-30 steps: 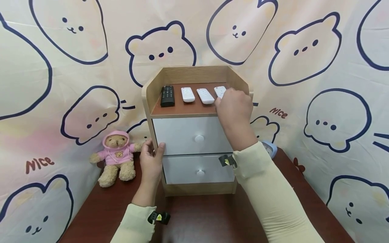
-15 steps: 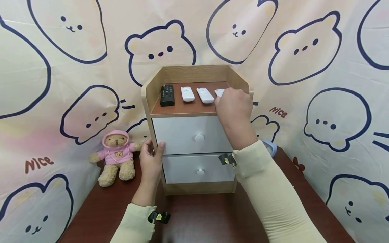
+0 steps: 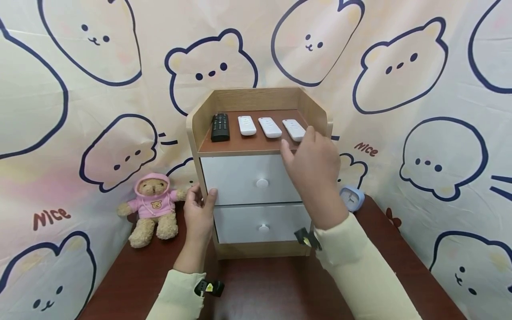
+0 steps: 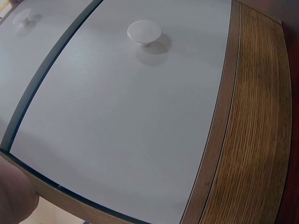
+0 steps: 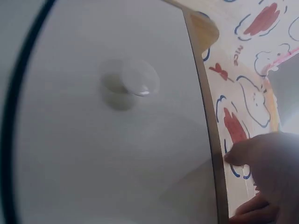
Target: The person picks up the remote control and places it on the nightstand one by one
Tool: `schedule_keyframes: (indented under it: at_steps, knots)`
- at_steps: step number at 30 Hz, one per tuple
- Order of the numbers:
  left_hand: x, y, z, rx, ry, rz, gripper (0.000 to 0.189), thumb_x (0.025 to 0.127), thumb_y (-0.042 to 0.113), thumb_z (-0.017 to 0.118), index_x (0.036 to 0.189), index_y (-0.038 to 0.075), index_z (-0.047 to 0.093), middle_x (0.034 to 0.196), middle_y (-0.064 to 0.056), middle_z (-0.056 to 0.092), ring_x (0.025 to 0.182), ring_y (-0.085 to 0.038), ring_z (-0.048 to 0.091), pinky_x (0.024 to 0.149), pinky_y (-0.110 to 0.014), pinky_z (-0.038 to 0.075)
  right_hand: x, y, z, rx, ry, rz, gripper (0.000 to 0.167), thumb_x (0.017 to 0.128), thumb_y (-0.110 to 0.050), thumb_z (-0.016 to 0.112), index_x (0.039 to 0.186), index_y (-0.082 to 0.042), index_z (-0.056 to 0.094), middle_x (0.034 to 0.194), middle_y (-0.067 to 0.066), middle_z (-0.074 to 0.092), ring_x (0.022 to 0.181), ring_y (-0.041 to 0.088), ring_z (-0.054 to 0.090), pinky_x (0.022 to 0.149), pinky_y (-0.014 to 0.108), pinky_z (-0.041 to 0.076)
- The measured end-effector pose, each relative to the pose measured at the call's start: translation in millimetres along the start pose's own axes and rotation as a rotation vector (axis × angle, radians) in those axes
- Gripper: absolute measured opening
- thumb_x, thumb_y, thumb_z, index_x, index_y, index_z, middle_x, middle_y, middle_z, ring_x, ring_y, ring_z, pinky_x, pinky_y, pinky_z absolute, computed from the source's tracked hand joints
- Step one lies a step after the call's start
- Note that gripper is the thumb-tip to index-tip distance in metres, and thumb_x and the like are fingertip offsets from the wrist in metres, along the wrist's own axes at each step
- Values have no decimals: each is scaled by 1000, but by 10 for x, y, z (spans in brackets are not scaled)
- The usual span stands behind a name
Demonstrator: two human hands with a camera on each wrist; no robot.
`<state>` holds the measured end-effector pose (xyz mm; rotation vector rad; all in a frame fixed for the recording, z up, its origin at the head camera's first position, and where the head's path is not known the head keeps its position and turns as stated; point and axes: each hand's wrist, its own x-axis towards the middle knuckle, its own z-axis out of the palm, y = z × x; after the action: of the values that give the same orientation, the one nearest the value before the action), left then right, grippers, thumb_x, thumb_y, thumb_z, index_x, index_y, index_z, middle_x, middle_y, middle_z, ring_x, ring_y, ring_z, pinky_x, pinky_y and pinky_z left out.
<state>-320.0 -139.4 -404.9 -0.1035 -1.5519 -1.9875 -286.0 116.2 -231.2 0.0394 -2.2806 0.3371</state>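
Note:
My left hand [image 3: 198, 218] holds the left edge of a small wooden drawer cabinet [image 3: 264, 250], thumb at the front corner and fingers along the side. In the left wrist view part of that thumb [image 4: 16, 193] shows beside the cabinet edge. On the top shelf lie a black remote control [image 3: 220, 127] and three white remote controls, the left [image 3: 247, 126], the middle [image 3: 270, 127] and the right [image 3: 294, 130]. My right hand [image 3: 314, 171] is just in front of the right one, thumb and fingers apart, holding nothing; whether a fingertip touches it I cannot tell.
Two white drawers with round knobs, upper [image 3: 262, 182] and lower [image 3: 264, 228], are closed. A teddy bear in a pink hoodie [image 3: 154, 206] sits left of the cabinet. A light blue clock [image 3: 352, 198] stands at the right on the dark red table [image 3: 264, 284].
My right hand has let go of the right white remote control and drawn back down and toward me. That remote now lies in full view on the shelf. The left hand stays put.

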Motion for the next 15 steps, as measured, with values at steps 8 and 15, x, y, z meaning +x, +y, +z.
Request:
schedule_keyframes:
  at_steps: [8,15]
  knots:
    - [9,18,-19,-6,11,1,37,102,12,78,134,4,62,117,5,66,113,-11,61,94,-19,51,-713,432,259,356,369,-218,41,103,-32,67,118,5,75,103,21,80,82,37,73,69,49,59]
    - [35,31,-85,41,-24,3,39,103,10,76,138,5,62,124,1,68,120,-13,62,98,-18,52,-1189,890,576,638,232,-165,17,99,-15,69,107,-7,82,95,3,82,80,15,71,71,17,54]
